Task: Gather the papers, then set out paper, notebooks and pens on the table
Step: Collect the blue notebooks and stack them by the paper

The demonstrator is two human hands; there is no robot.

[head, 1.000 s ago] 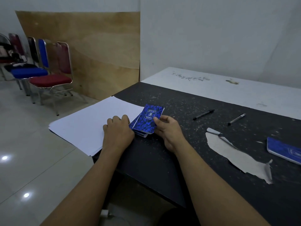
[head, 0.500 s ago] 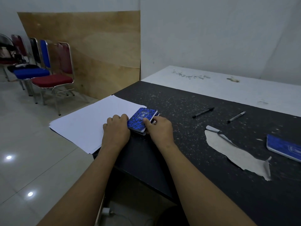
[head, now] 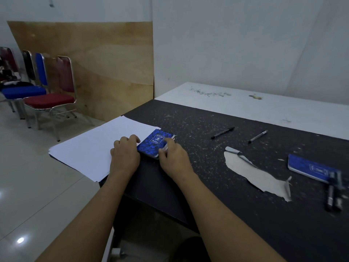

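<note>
A stack of small blue spiral notebooks (head: pixel 154 141) lies on the black table (head: pixel 217 186) beside a pile of white paper (head: pixel 94 146) at the table's left end. My left hand (head: pixel 124 156) rests with curled fingers against the stack's left side, partly on the paper. My right hand (head: pixel 173 157) grips the stack's right edge with fingers and thumb. Two black pens (head: pixel 222 132) (head: pixel 257 136) lie apart further right. Another blue notebook (head: pixel 311 167) lies at the far right, with two more pens (head: pixel 333 193) at its near end.
A patch of peeled grey surface (head: pixel 255 173) marks the table's middle. A white tabletop (head: pixel 264 106) adjoins at the back, against the wall. Red and blue chairs (head: pixel 49 99) stand on the tiled floor to the left, before a plywood panel (head: pixel 98 69).
The fanned, lifted notebooks have been laid flat and squared into one stack between my hands. The camera has shifted, bringing the pens at the far right into view.
</note>
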